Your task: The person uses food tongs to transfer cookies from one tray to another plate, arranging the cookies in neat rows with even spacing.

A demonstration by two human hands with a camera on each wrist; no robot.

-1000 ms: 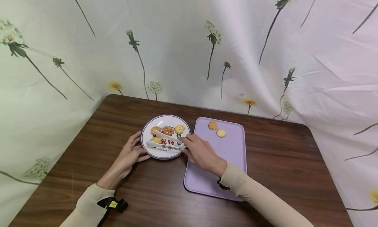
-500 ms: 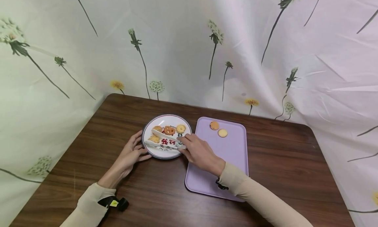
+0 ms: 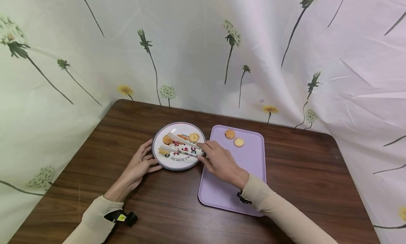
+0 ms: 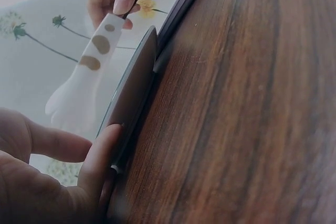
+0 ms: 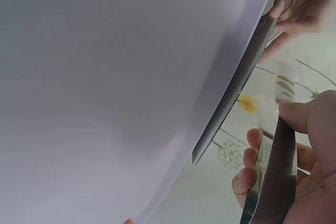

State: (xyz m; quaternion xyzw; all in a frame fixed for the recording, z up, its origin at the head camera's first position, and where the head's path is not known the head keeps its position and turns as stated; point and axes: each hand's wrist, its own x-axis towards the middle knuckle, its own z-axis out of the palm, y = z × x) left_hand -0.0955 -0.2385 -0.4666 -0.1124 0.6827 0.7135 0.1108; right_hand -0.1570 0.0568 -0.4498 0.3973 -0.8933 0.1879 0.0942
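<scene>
In the head view my right hand (image 3: 222, 163) holds tongs (image 3: 184, 140) with pale, parted arms, reaching left over a round plate (image 3: 182, 164). A metal handle (image 5: 278, 182) lies between the thumb and fingers in the right wrist view. Below the tips are a swirled cookie (image 3: 166, 140) and a pale cookie (image 3: 163, 151). One tong arm partly covers a pretzel-shaped cookie (image 3: 183, 136); a ring cookie (image 3: 194, 137) sits right of it. No cookie is visibly pinched. My left hand (image 3: 139, 165) holds the plate's left rim, fingers and thumb spread around it.
A purple tray (image 3: 222, 198) lies right of the plate, under my right forearm. Near its far end are a dotted brown cookie (image 3: 229, 134) and a pale round cookie (image 3: 239, 142). A flower-printed curtain (image 3: 196, 60) hangs behind the wooden table (image 3: 171, 201).
The right hand and tongs have shifted slightly right, and the tips now sit farther right and away from me over the cookies. The left hand has stayed at the plate's rim.
</scene>
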